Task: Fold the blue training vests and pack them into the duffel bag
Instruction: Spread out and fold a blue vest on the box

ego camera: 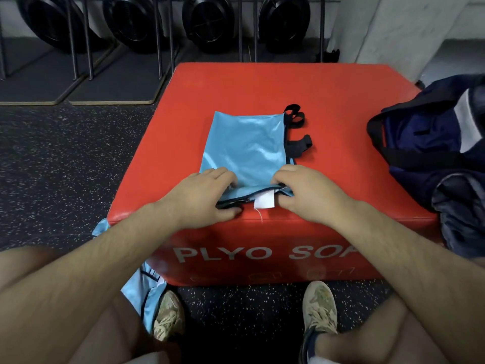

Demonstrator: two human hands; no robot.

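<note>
A shiny light-blue training vest point(246, 145) lies partly folded on top of the red foam plyo box point(328, 101), its black straps sticking out to the right and a white label at its near edge. My left hand point(202, 198) pinches the vest's near-left edge. At the near-right edge my right hand point(307, 190) grips the fabric, fingers curled over it. A dark navy duffel bag point(430, 148) sits at the box's right edge, apart from both hands. Another blue vest point(141, 287) hangs over my left leg, beside the box.
Black weight plates point(207, 19) stand in a rack along the back wall, with metal uprights between them. Speckled black rubber floor surrounds the box. My two shoes rest on the floor just in front of the box. A white wall corner rises at the back right.
</note>
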